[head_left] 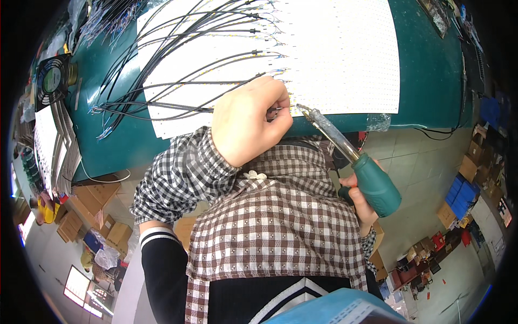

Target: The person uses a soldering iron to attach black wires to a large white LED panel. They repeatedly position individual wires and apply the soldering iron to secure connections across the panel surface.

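My left hand is closed in a pinch at the near edge of a white circuit board sheet, on the end of a thin black cable that runs off to the left. The fingers hide most of the pinched end. My right hand grips a soldering iron by its green handle, with the metal barrel slanting up to the left. Its tip is just right of my left fingertips, over the board's near edge; I cannot tell if it touches. Several more black cables reach across the board's left half.
The board lies on a green table. A black fan stands at the left, above a stack of white sheets. Loose wires lie at the far left. A clear plastic scrap hangs at the near edge. Cardboard boxes stand on the floor.
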{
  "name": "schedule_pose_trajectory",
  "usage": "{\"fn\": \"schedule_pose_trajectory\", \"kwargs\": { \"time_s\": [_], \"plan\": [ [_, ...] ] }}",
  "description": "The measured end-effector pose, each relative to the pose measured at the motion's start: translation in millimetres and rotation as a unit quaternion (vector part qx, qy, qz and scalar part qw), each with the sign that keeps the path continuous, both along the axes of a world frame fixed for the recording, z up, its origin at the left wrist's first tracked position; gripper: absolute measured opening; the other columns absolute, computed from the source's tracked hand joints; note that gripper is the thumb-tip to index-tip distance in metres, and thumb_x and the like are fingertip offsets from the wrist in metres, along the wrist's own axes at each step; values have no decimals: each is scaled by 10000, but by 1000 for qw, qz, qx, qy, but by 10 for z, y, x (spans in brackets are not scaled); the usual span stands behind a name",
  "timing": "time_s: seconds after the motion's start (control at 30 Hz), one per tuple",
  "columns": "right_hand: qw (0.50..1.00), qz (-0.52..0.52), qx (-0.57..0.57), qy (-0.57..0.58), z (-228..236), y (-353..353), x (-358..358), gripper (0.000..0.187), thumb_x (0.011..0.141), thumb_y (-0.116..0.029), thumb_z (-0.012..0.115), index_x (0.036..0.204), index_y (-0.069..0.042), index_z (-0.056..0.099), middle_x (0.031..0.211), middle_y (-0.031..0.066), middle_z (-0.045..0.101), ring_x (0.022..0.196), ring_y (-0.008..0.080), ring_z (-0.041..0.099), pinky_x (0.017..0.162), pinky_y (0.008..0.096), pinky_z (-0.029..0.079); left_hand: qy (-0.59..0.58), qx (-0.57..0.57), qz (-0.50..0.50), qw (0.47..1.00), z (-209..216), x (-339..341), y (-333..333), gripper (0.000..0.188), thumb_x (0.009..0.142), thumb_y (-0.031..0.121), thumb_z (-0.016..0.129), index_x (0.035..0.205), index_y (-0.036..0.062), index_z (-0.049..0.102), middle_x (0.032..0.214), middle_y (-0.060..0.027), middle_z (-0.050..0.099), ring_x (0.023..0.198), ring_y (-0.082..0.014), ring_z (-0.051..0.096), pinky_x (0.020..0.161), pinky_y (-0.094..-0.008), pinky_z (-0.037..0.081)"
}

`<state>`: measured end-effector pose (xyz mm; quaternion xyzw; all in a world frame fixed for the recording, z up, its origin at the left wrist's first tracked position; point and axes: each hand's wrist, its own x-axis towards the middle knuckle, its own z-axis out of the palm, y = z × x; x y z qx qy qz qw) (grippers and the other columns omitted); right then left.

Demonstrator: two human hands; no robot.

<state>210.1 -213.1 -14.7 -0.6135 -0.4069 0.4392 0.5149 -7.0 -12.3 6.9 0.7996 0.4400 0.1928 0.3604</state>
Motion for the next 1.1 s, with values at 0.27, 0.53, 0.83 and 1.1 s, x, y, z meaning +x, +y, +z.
{"fn": "schedule_pose_trajectory", "kwargs": {
  "time_s": [0.27, 0.53, 0.83, 1.1],
  "plan": [
    [999, -12, 13, 48, -3, 27, -52, 572, 782, -73, 806, 1260, 124, 562, 994, 128, 680, 835, 168, 664, 786, 297, 552, 2, 0, -8, 1000, -6, -8, 20, 72, 760, 8, 674, 798, 38, 621, 746, -62, 601, 614, -167, 591, 588, -274, 483],
    [1000, -8, 17, 5, -23, 20, -48, 568, 783, -63, 796, 1263, 126, 559, 972, 126, 684, 836, 163, 667, 786, 295, 549, 2, -11, -5, 1000, 14, -3, 25, 64, 762, 7, 670, 799, 33, 625, 738, -58, 597, 611, -149, 581, 583, -269, 482],
    [1000, 1, -1, -4, -19, 19, -9, 607, 788, -126, 827, 1272, 126, 562, 992, 142, 709, 861, 185, 699, 830, 319, 563, 9, -14, -5, 1000, 22, -13, 38, 66, 762, 12, 674, 804, 32, 627, 742, -58, 603, 612, -145, 581, 583, -267, 484],
    [997, -64, -28, 18, -11, -71, -69, 657, 819, -283, 822, 1284, 105, 567, 1075, 162, 708, 909, 225, 707, 864, 364, 568, 5, -12, -8, 1000, 23, -5, 30, 64, 765, 16, 675, 807, 29, 629, 750, -63, 613, 621, -152, 592, 591, -268, 491]
  ]
}}
